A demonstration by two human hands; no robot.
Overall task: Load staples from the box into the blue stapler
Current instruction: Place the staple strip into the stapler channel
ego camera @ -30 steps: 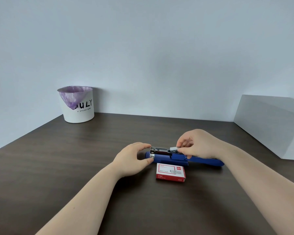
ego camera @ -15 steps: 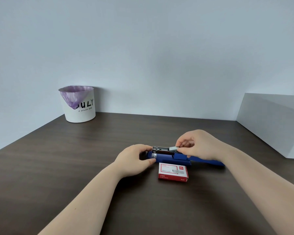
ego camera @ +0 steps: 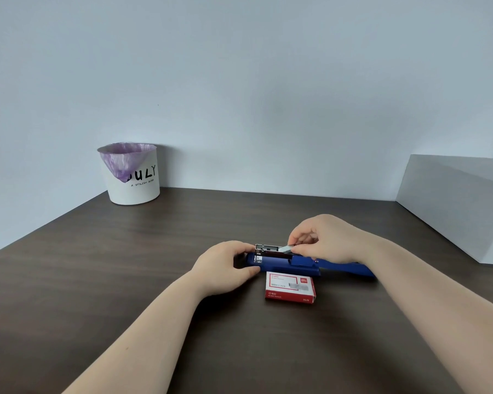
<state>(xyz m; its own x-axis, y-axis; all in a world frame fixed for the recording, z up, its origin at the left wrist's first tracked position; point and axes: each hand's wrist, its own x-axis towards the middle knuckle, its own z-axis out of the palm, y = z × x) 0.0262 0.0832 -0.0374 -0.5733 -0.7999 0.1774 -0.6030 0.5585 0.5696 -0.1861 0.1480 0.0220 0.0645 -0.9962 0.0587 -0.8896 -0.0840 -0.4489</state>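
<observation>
Barely shifted vs. a sec ago: staple strip point(ego camera: 287, 248) tipped a bit lower toward the metal channel point(ego camera: 269, 247), hands otherwise same spots.

Seen from head cam, looking down at dark wood table point(ego camera: 125, 280). Blue stapler point(ego camera: 285, 264) lying flat, opened out, front end pointing left, handle running off to the right under the wrist. Left hand point(ego camera: 225, 265) curled round the front end w/ thumb on the near side and fingers over the far side, pinning it down. Right hand point(ego camera: 322, 240) pinching the short silver strip btwn thumb and fingertips point(ego camera: 295, 240), closed on it firmly; strip tilted, left end down at the rear part of the channel, right end hidden in the pinch.

Red staple box point(ego camera: 291, 287) flat on the table just in front of the stapler, near but apart from both hands; looks closed.

Judging the step: seating the strip. Best done by levelling it w/ the channel, legs down, lowering straight in, then sliding fwd toward the front. Light pinch only, since strips snap easily. Left hand's hold needed so the stapler doesn't skid.

White bin point(ego camera: 133, 174) w/ purple liner at back left, pale box point(ego camera: 453, 206) at right, both well apart.
</observation>
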